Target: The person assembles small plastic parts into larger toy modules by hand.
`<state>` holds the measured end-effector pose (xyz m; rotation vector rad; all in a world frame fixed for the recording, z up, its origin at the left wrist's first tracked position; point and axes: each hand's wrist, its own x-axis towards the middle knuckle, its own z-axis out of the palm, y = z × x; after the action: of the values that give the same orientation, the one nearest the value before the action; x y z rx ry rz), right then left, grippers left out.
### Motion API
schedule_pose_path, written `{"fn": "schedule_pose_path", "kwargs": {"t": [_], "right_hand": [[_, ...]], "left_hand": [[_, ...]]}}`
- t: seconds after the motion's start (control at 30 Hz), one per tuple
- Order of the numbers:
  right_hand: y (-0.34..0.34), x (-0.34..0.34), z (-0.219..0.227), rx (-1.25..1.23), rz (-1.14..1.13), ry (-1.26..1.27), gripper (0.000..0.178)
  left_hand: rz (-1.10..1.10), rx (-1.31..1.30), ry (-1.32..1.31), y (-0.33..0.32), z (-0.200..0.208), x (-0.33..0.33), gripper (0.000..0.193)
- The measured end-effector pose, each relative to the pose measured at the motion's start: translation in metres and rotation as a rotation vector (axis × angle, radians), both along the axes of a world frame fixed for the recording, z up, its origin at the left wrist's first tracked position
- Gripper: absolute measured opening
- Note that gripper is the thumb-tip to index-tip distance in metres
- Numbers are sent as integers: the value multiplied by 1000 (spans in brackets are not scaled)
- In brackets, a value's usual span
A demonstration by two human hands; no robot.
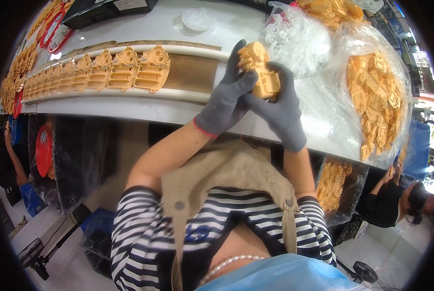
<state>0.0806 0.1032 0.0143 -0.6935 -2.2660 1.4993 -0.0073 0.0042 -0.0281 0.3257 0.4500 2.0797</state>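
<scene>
Both my hands wear grey gloves and meet over the table's near edge. Between them is a yellow-orange moulded plastic part (260, 72), tilted upward. My left hand (229, 94) grips its left side, with the thumb laid across the front. On the other side my right hand (282, 102) closes round the part's right edge, fingers partly behind it. To the left, a row of similar plastic housings (125, 68) stands side by side between two white rails (188, 94).
A clear bag of small white plastic pieces (294, 41) lies beyond my right hand. Farther right sits a bag of yellow-orange parts (374, 97). A black box (108, 12) and a small clear bag (197, 19) are at the back. Another person (396, 201) works at the right.
</scene>
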Motion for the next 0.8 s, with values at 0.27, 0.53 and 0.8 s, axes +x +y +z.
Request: {"fn": "schedule_pose_path", "kwargs": {"t": [0.27, 0.53, 0.8], "right_hand": [[18, 5, -4, -442, -4, 10, 37], [20, 7, 3, -778, -44, 104, 32], [43, 23, -2, -754, -213, 331, 46]], "left_hand": [[-43, 59, -5, -7, -8, -10, 85], [-160, 132, -135, -10, -14, -13, 78], [-227, 193, -195, -16, -26, -13, 65]]}}
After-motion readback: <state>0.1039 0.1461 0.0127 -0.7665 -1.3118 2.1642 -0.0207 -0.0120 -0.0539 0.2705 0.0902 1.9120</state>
